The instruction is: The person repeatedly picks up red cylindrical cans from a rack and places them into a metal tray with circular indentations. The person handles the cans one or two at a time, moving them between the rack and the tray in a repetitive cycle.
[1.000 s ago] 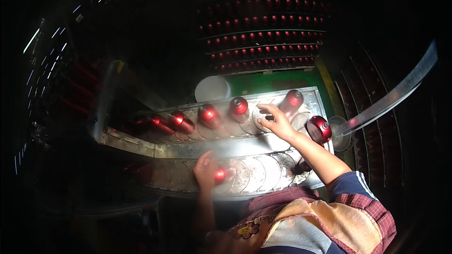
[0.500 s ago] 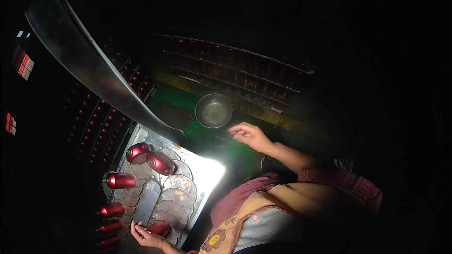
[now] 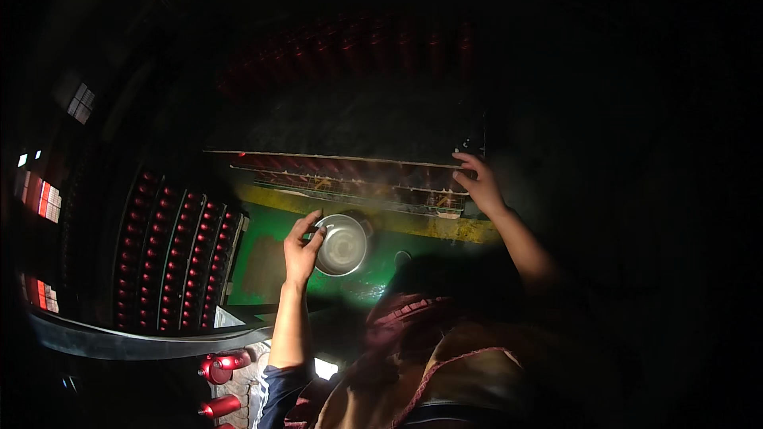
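Observation:
My left hand [image 3: 302,253] reaches forward with fingers curved and a gap between thumb and fingertips. Nothing shows in its grasp. It overlaps the left rim of a round metal pot [image 3: 345,246]; I cannot tell whether they touch. My right hand [image 3: 480,189] is farther forward and to the right, thumb and forefinger apart. Its fingertips lie by the right end of a stack of layered trays [image 3: 342,160]; contact is unclear. Dim dark red cylinders [image 3: 350,52] stand in rows beyond, blurred by darkness.
Racks of red cylinders [image 3: 168,254] rise at the left. Lower left, a curved metal rail [image 3: 143,345] passes a lit conveyor of overlapping plates [image 3: 238,385] carrying shiny red cylinders [image 3: 219,407]. The floor is green [image 3: 262,226], with a yellow strip [image 3: 278,200].
My view has swung away from the conveyor toward the stacked trays. My left hand has left the red cylinder on the conveyor and come near the pot. My right hand has moved forward to the trays.

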Demonstrator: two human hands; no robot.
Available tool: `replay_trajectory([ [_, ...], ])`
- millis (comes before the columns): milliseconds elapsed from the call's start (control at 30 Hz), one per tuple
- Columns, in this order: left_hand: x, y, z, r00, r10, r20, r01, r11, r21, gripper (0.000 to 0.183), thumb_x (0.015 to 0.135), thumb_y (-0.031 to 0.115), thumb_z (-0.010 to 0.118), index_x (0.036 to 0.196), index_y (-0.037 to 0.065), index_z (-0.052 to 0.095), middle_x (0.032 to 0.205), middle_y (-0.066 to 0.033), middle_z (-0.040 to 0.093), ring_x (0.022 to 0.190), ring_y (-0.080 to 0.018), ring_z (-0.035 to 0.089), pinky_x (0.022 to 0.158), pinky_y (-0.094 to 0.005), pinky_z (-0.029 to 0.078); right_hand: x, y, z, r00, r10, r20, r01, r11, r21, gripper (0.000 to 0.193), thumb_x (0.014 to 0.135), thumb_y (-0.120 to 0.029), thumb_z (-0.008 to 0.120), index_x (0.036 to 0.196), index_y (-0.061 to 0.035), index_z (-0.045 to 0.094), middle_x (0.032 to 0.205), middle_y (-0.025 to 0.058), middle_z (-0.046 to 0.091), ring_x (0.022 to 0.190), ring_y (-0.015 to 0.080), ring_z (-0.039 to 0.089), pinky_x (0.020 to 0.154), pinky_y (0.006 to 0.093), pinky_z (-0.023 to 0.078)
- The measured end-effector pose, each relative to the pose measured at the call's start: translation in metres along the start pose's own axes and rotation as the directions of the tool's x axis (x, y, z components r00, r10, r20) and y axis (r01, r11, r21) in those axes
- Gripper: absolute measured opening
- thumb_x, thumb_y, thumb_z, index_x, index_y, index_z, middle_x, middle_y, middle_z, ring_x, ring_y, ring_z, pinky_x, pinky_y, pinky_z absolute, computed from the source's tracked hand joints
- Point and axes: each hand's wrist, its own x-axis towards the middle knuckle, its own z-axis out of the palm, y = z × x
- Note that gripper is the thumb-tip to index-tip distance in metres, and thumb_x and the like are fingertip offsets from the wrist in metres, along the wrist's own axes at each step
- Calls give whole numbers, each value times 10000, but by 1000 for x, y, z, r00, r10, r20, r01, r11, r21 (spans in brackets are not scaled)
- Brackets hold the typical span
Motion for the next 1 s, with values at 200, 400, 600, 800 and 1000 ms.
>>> replay_trajectory([
  [200,284,6,79,904,420,74,-423,859,290,554,772,86,725,1317,114,632,1412,-156,545,1263,-342,547,1045,-386,458,180,-5,-66,915,-350,-200,263,895,-361,557,856,-130,750,1381,-192,576,1446,137,453,1332,311,458,1053,424,441],
  [400,522,33,199,883,446,146,-464,779,423,683,772,158,727,1415,296,543,1562,-198,337,1348,-435,399,1101,-488,416,364,21,-78,909,-361,-209,24,546,-837,668,769,-272,825,1383,-280,563,1498,260,378,1342,445,412,1115,515,362],
  [600,570,14,246,905,396,153,-420,782,460,647,753,157,790,1343,331,588,1524,-179,326,1305,-436,391,1093,-477,413,400,51,-64,882,-395,-258,52,626,-778,603,782,-242,816,1339,-294,591,1481,219,372,1345,426,403,1099,488,388],
  [800,531,7,228,829,555,76,-534,742,405,486,761,212,819,1215,326,691,1457,-106,420,1233,-376,443,990,-451,469,385,52,-67,830,-451,-329,156,752,-640,489,775,-136,819,1222,-270,672,1407,163,418,1299,375,460,1057,429,435],
  [1000,380,-15,122,924,327,-199,-315,945,88,552,677,35,866,1204,77,709,1408,-159,509,1232,-275,535,1039,-387,448,314,36,-92,920,-20,-391,16,1000,-15,492,900,-124,673,1377,-94,554,1340,104,522,1209,247,548,1012,404,501],
])
